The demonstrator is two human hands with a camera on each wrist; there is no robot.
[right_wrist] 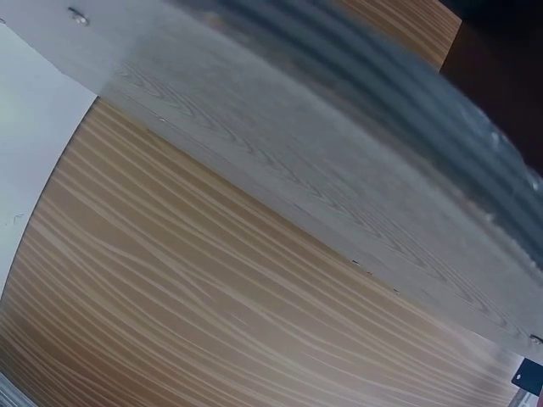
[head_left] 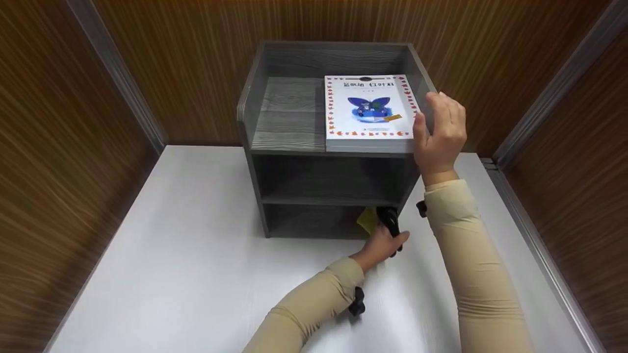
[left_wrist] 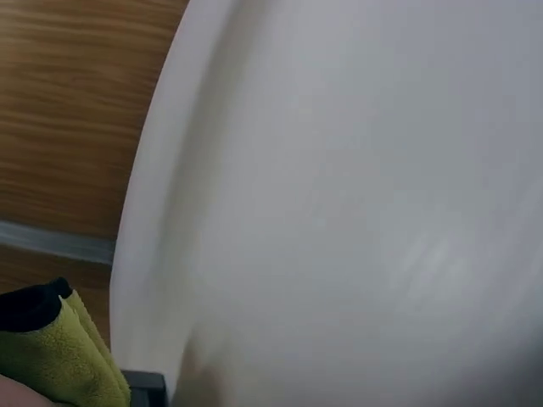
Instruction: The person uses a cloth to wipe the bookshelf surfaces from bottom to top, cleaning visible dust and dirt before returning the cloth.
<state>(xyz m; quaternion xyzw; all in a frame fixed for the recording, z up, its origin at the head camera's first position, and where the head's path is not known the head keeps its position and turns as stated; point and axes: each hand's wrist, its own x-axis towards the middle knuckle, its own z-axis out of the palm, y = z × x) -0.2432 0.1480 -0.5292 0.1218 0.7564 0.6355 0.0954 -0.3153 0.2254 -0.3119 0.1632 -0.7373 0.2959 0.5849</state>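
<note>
In the head view my left hand is at the lower right front of a grey wooden shelf unit, holding a folded yellow cloth with a black part. The left wrist view brings the fuzzy cloth and its dark edge close, with a bit of finger below it. My right hand rests at the front of the unit's right side panel, thumb apart from the raised fingers. Beside that thumb, a stack of white books with a blue butterfly cover lies on the top shelf.
Two lower compartments open toward me, split by a middle board. The unit stands on a white table. Brown wood-grain walls close off the back and both sides, with metal strips at the corners.
</note>
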